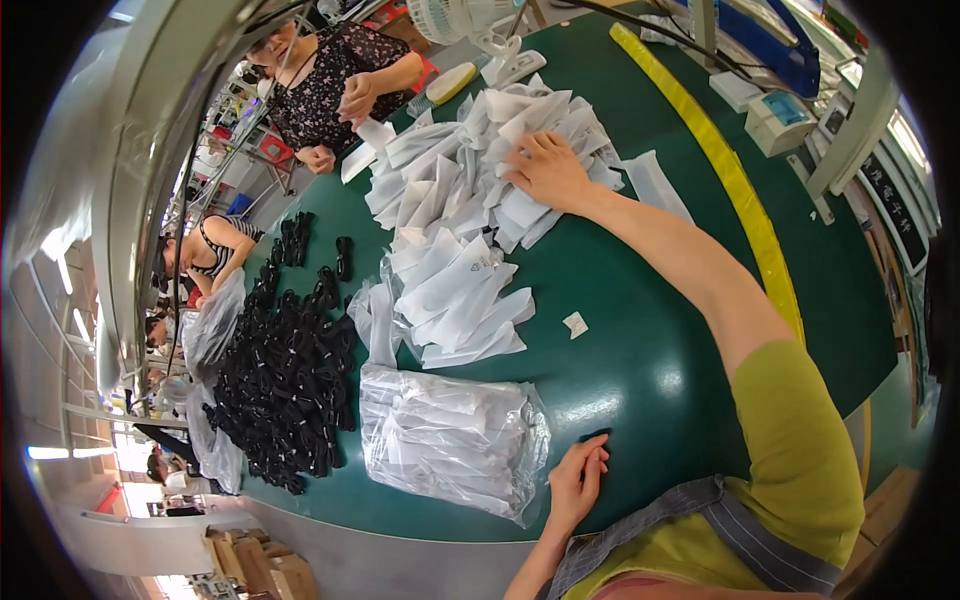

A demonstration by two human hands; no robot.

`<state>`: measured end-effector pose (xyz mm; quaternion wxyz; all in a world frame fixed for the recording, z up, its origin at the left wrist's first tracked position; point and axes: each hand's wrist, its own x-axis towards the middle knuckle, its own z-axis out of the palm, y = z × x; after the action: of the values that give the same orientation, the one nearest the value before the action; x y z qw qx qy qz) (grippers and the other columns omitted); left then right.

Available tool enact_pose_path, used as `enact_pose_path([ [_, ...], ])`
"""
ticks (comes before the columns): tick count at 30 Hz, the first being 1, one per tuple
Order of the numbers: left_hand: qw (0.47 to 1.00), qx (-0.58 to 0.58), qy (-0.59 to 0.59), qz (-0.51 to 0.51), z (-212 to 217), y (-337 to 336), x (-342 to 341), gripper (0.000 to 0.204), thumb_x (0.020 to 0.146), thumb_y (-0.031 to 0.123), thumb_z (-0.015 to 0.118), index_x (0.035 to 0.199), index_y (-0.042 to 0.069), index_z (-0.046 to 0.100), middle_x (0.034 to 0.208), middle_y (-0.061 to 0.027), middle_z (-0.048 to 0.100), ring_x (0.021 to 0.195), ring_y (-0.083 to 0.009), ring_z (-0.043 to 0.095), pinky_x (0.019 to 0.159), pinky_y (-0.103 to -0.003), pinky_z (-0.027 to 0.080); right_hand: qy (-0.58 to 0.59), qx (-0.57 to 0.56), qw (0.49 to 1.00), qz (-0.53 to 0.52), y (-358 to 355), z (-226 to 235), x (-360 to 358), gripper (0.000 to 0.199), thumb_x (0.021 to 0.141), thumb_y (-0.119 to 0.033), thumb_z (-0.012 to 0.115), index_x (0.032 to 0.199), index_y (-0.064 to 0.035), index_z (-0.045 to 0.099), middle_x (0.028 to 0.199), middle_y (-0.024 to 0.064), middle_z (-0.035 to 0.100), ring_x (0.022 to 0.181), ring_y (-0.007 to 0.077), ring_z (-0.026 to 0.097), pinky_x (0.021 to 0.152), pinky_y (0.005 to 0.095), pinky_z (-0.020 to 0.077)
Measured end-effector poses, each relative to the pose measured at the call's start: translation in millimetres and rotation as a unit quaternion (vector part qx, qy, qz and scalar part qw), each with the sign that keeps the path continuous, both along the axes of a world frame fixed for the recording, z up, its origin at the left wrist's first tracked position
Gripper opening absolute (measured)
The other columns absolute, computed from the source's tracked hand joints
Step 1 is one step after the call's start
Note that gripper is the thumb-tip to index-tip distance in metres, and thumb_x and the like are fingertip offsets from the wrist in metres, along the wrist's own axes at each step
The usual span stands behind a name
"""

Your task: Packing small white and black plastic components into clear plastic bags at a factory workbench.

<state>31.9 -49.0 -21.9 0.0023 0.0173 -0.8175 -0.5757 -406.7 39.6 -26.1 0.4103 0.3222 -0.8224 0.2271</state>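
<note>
My right hand [548,172] reaches across to a big heap of white, partly see-through packets [430,180]. Its fingers are stretched out and rest on the packets at the heap's right side; no packet is visibly gripped. Near the table's front edge, my left hand [578,482] has its fingers curled in, with nothing showing in them. Just left of it lies a clear plastic bag [450,435] filled with white packets. Between that bag and the heap, more white packets [460,300] are spread in overlapping layers. A single white packet [655,187] lies under my right forearm.
Bundled black cables [285,390] cover the left of the green table [640,390]. A yellow strip [740,170] runs along the right. A small paper scrap [575,324] lies mid-table. At the far side, a person [345,80] handles a white packet near a fan [455,20].
</note>
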Motion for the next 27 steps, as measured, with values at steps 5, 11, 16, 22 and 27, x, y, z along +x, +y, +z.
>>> enact_pose_path([
  [5,1.000,-0.030,0.003,0.000,-3.0,2.4,-4.3,0.024,0.095,-0.003,0.052,0.116,0.000,0.064,0.085,-0.0096,0.063,0.067,-0.0128,0.061,0.061,-0.024,0.050,-0.039,0.043,0.998,-0.038,24.8,-9.7,67.7,0.023,0.085,-0.030,0.065,0.095,-0.0100,0.066,0.090,0.0094,0.062,0.089,0.0279,0.060,0.078,0.0430,0.0411],
  [11,0.967,-0.208,0.140,0.046,15.3,32.5,-40.1,0.042,0.091,0.002,0.061,0.132,0.001,0.051,0.115,-0.0152,0.057,0.089,-0.0221,0.062,0.069,-0.029,0.051,-0.188,0.067,0.978,-0.058,61.5,-5.8,201.1,0.017,0.086,-0.024,0.064,0.091,-0.0078,0.061,0.086,0.0108,0.060,0.084,0.0284,0.058,0.076,0.0421,0.0416],
  [16,0.881,-0.419,0.216,0.041,4.9,34.7,-75.9,0.037,0.085,0.010,0.069,0.119,0.001,0.057,0.118,-0.0172,0.057,0.099,-0.0328,0.057,0.083,-0.042,0.047,-0.200,0.039,0.979,-0.019,99.0,17.0,239.3,0.015,0.088,-0.019,0.064,0.096,-0.0069,0.062,0.093,0.0092,0.061,0.092,0.0295,0.057,0.086,0.0441,0.0412],
  [22,0.930,-0.299,0.214,0.011,-1.6,24.3,-80.9,0.012,0.088,0.003,0.063,0.099,0.002,0.058,0.113,-0.0150,0.062,0.099,-0.0322,0.059,0.081,-0.039,0.049,-0.217,-0.013,0.969,0.117,157.9,54.7,292.7,0.020,0.084,-0.010,0.068,0.102,-0.0049,0.063,0.106,0.0090,0.059,0.100,0.0291,0.056,0.088,0.0393,0.0455],
  [27,0.989,-0.142,-0.002,0.051,51.7,29.3,-50.0,0.009,0.097,0.008,0.056,0.101,0.000,0.058,0.096,-0.0145,0.068,0.086,-0.0281,0.065,0.075,-0.035,0.051,-0.262,0.026,0.956,0.131,181.8,45.5,325.3,0.025,0.081,-0.014,0.073,0.102,-0.0057,0.063,0.102,0.0075,0.059,0.103,0.0279,0.054,0.086,0.0389,0.0451],
])
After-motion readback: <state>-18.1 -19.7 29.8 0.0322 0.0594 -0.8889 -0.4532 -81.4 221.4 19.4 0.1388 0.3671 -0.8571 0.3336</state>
